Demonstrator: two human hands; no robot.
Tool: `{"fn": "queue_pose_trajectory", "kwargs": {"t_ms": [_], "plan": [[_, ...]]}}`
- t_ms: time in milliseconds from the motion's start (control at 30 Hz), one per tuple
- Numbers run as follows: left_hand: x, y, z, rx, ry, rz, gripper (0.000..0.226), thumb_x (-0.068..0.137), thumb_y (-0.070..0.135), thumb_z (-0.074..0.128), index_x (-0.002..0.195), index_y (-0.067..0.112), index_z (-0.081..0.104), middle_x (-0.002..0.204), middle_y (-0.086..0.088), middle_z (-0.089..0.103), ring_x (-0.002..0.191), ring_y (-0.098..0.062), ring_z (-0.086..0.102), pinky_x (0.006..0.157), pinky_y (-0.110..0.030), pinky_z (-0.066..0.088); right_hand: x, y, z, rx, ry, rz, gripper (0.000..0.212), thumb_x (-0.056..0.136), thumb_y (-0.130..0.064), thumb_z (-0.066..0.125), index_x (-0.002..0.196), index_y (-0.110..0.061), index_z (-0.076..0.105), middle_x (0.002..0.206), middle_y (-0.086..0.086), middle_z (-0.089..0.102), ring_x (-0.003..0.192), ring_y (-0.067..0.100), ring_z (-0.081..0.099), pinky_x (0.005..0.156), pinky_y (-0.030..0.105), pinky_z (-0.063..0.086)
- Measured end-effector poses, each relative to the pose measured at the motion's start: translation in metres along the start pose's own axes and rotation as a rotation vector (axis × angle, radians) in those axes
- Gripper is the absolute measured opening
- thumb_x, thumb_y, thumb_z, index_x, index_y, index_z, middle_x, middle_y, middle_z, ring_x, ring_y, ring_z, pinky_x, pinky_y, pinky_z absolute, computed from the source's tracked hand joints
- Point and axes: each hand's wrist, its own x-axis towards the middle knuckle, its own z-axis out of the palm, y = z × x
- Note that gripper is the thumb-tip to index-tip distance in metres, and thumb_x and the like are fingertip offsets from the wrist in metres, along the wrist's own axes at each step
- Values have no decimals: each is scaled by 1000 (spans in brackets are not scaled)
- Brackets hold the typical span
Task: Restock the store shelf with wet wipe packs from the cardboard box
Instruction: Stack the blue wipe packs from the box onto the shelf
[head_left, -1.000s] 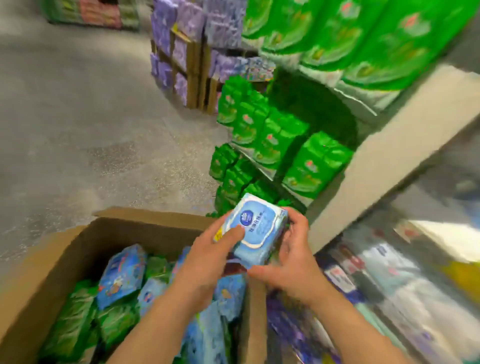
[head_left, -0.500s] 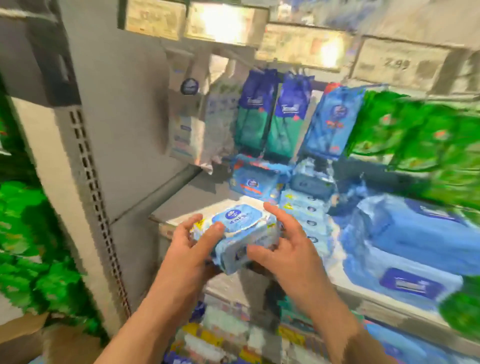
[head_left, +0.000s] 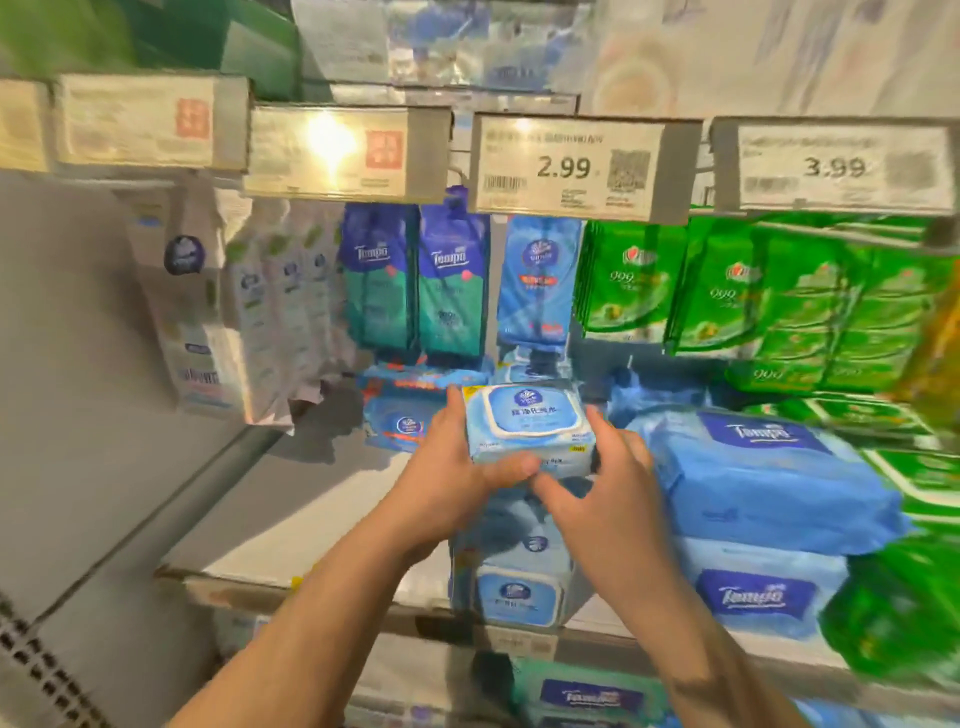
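The left hand's fingers (head_left: 457, 410) lie mostly hidden behind the wipe pack (head_left: 527, 428); green packs (head_left: 831, 301) blur.

Light-blue wet wipe pack (head_left: 529, 427); green packs (head_left: 631, 280) behind.

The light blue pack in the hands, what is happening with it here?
A person is restocking a store shelf. The left hand grips a light blue wet wipe pack above a stack of similar packs. The right hand touches its right end with loose fingers. The pack is not yet released.

light-blue wet wipe pack (head_left: 527, 423), flat, above shelf (head_left: 291, 519)
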Motion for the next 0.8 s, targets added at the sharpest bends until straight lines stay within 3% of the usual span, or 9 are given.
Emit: {"fn": "queue_pose_trajectory", "kwargs": {"t_ms": [133, 300, 433, 500, 567, 667, 700, 767, 800], "plan": [[29, -13, -10, 226, -79, -60, 52, 85, 32, 73, 131, 38, 51, 118, 23, 67, 113, -1, 62, 100, -29, 48, 17, 3, 13, -97, 2, 54, 61, 88, -18, 77, 143, -20, 51, 114, -4, 37, 111, 16, 51, 82, 8, 25], [63, -45, -22, 466, -72, -144, 50, 73, 68, 62, 119, 52, 53, 118, 13, 66, 117, -16, 56, 100, -42, 47, 41, 17, 34, -169, -41, 111, 32, 90, -18, 72, 120, -17, 59, 118, 2, 41, 110, 24, 55, 94, 26, 39], [74, -55, -13, 645, 30, -137, 52, 85, 59, 57, 130, 33, 52, 106, -10, 66, 108, -32, 55, 93, -40, 46, 47, 27, 43, -198, -115, 149, 33, 94, -33, 67, 122, -21, 56, 121, -3, 39, 118, 21, 50, 101, 33, 42], [71, -57, -9, 647, 59, -77, 56, 85, 58, 57, 134, 31, 51, 107, -7, 66, 108, -30, 57, 94, -40, 46, 46, 28, 41, -114, -124, 172, 27, 96, -38, 64, 118, -30, 52, 120, -9, 37, 115, 14, 50, 95, 30, 41], [65, -63, -8, 503, 122, -62, 52, 86, 54, 61, 133, 36, 52, 120, 11, 63, 113, -14, 57, 99, -35, 44, 46, 29, 38, 7, -93, 192, 22, 97, -44, 59, 117, -39, 51, 120, -13, 40, 115, 10, 50, 95, 30, 39], [46, -67, 0, 124, 288, -143, 16, 92, 47, 58, 108, 49, 58, 120, 24, 61, 110, 2, 56, 99, -29, 44, 47, 38, 38, 177, -47, 245, 43, 101, -50, 49, 144, -44, 49, 139, -17, 47, 135, 5, 44, 117, 39, 35], [42, -68, 3, -13, 282, -205, 15, 94, 51, 53, 106, 49, 61, 122, 21, 63, 112, 0, 58, 100, -32, 44, 46, 38, 39, 285, -65, 289, 45, 102, -52, 47, 147, -45, 46, 144, -22, 46, 139, 3, 40, 121, 39, 31], [36, -70, 8, -360, 159, -397, 39, 91, 66, 45, 115, 43, 67, 126, 6, 66, 114, -17, 64, 103, -46, 45, 45, 37, 44, 452, -137, 400, 45, 97, -65, 47, 140, -51, 49, 142, -31, 48, 138, 0, 41, 122, 37, 29], [34, -68, 11, -512, 115, -500, 52, 90, 70, 42, 117, 35, 69, 124, -3, 69, 112, -27, 66, 103, -52, 45, 46, 41, 47, 470, -145, 417, 56, 89, -75, 47, 140, -53, 49, 143, -31, 49, 139, 2, 42, 122, 40, 30]]}}
